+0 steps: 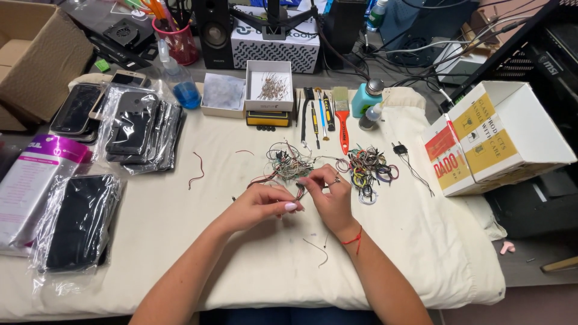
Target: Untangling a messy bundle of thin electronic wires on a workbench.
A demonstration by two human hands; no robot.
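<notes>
Cream cloth covers the worktop (180,241), and both hands meet near its middle. The left hand (259,207) has its fingers closed in a pinch on a thin wire (299,191), and the right hand (330,198) is closed on the same wire from the right side, with a red thread around the wrist. This wire leads up into the tangle of thin wires (286,164) that lies just beyond the hands (I cannot tell where one wire ends and the next begins). To the right of this tangle lies a second bunch of coloured wires (368,168), touching the cloth. Further away stands a small white box (269,84) with tiny parts inside, and beside it, to the right, a brush with a red handle (342,120). On the far left lie phones in clear bags (135,129). On the right edge stands a white and yellow carton (500,135). A loose red wire (195,171) lies alone, left of the hands.
</notes>
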